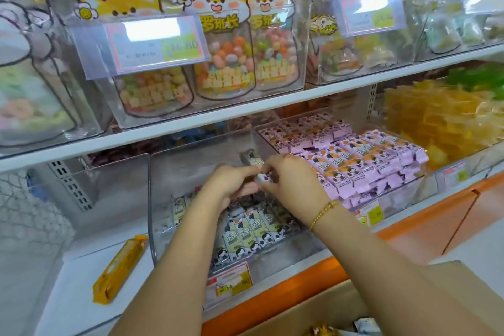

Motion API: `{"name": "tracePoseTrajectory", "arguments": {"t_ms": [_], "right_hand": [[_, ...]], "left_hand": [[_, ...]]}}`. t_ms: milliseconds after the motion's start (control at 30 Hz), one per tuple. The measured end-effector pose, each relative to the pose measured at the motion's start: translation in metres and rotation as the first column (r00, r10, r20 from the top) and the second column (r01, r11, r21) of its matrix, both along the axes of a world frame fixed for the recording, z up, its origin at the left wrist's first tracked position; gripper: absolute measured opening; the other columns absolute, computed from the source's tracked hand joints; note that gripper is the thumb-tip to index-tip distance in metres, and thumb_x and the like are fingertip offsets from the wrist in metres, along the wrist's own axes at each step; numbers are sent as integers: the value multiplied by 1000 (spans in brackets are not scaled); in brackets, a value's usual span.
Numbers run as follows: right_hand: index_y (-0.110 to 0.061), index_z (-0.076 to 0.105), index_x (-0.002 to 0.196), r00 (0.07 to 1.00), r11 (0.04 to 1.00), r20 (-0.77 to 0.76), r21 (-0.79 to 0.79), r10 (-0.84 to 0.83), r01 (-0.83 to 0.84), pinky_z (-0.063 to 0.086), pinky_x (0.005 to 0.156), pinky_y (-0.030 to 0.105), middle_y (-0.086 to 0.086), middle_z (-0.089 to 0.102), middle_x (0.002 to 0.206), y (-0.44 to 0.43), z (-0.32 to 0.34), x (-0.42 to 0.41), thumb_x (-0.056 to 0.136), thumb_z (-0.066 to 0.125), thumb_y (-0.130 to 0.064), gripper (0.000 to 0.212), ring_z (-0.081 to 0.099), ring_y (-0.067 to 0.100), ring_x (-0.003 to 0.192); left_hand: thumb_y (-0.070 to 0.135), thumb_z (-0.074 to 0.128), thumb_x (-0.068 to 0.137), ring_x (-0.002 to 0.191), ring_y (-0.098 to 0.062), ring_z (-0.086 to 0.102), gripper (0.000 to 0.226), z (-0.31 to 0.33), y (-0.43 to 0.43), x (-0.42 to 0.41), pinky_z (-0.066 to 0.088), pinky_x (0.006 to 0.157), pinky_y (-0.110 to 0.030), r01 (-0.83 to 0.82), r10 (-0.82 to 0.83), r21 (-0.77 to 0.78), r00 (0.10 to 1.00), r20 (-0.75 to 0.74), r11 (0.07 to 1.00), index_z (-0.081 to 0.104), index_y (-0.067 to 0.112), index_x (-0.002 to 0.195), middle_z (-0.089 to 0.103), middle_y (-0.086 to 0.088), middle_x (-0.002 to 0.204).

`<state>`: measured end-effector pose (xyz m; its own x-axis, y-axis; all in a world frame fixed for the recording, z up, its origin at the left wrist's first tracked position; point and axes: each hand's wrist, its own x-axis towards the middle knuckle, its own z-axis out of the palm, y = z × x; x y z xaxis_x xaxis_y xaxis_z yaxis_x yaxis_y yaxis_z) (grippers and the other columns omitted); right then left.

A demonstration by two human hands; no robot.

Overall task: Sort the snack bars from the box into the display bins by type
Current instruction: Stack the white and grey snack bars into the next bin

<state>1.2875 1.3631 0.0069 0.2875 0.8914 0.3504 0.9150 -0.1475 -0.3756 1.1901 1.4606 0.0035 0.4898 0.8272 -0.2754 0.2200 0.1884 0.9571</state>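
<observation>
Both my hands are inside a clear display bin [163, 199] on the lower shelf. My left hand [229, 185] and my right hand [291, 183] meet over the bin and together grip a snack bar [252, 161] with a cow print wrapper. Below them lie several white-and-green cow-print bars [245, 237] in the same bin. The bin to the right holds rows of purple bars [362, 158]. The cardboard box [341, 305] sits at the bottom edge, with a few wrapped bars showing inside.
A yellow packet [120, 267] lies on the white shelf left of the bin. An empty clear bin [114, 180] stands at the left. Yellow sweets [436, 114] fill the bin at far right. The upper shelf [245, 114] carries jars of candy. An orange ledge [409, 229] runs below.
</observation>
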Motion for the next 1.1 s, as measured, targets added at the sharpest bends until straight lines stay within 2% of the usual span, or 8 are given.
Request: {"name": "tracePoseTrajectory", "arguments": {"t_ms": [167, 233, 333, 433, 567, 767, 933, 1100], "right_hand": [[-13, 44, 109, 989, 986, 49, 101, -138, 133, 30, 58, 32, 10, 57, 90, 2, -8, -11, 87, 58, -16, 27, 56, 30, 83], [-14, 45, 111, 982, 985, 96, 77, -163, 156, 31, 59, 31, 11, 57, 92, 2, -11, -13, 88, 57, -15, 25, 57, 31, 84], [-12, 48, 112, 978, 984, 114, -21, -172, 176, 34, 61, 32, 14, 60, 97, -2, -19, -18, 91, 49, -5, 22, 60, 32, 89], [-9, 46, 120, 970, 964, 153, -159, -189, 213, 33, 64, 32, 15, 61, 106, -9, -25, -20, 88, 42, 5, 35, 60, 32, 97], [-6, 50, 122, 959, 930, 199, -271, -199, 249, 44, 74, 35, 16, 60, 115, -7, -26, -25, 91, 39, 6, 35, 60, 31, 105], [-2, 59, 115, 931, 936, 354, -291, -87, 198, 50, 82, 37, 17, 54, 123, 31, -28, -19, 93, 38, 5, 31, 59, 29, 109], [-5, 61, 116, 863, 935, 505, -317, 26, 158, 48, 84, 38, 15, 55, 124, 54, -36, -9, 94, 39, 2, 31, 56, 31, 112], [-1, 57, 121, 912, 907, 406, -404, 57, 122, 49, 89, 40, 17, 57, 126, 53, -27, -10, 94, 38, 5, 33, 56, 32, 116]], "left_hand": [[24, 59, 93, 71, -19, 68, 22, -4, 19, 10, 59, 70, -27, 122, -127, 93, 991, 50, 988, 67, 4, 91, 70, -12, 80], [17, 53, 96, 65, -19, 64, 22, -10, 31, 13, 59, 74, -36, 140, -114, 168, 981, -156, 976, 68, 5, 87, 69, -10, 78], [-1, 48, 89, 73, -17, 58, 33, -29, 43, 17, 49, 62, -28, 447, -47, 445, 744, -666, 776, 68, 13, 111, 66, -4, 99], [-4, 44, 86, 106, -24, 59, 64, -55, 45, 22, 50, 81, -29, 619, -169, 393, 654, -738, 680, 42, 27, 142, 51, -7, 137], [31, 50, 95, 138, -26, 32, 60, -77, 52, 23, 29, 112, -37, 709, -163, 364, 557, -814, 604, 23, 35, 149, 22, -2, 157], [37, 52, 91, 136, -28, 33, 52, -80, 60, 24, 30, 113, -37, 606, -13, 503, 646, -763, 616, 41, 30, 141, 30, -4, 152], [20, 53, 88, 118, -27, 52, 48, -82, 64, 24, 46, 91, -29, 528, -30, 504, 710, -704, 683, 48, 25, 136, 49, -7, 140], [14, 51, 88, 114, -25, 55, 56, -77, 60, 23, 42, 77, -24, 531, -48, 522, 730, -682, 668, 43, 36, 138, 49, -5, 141]]}}
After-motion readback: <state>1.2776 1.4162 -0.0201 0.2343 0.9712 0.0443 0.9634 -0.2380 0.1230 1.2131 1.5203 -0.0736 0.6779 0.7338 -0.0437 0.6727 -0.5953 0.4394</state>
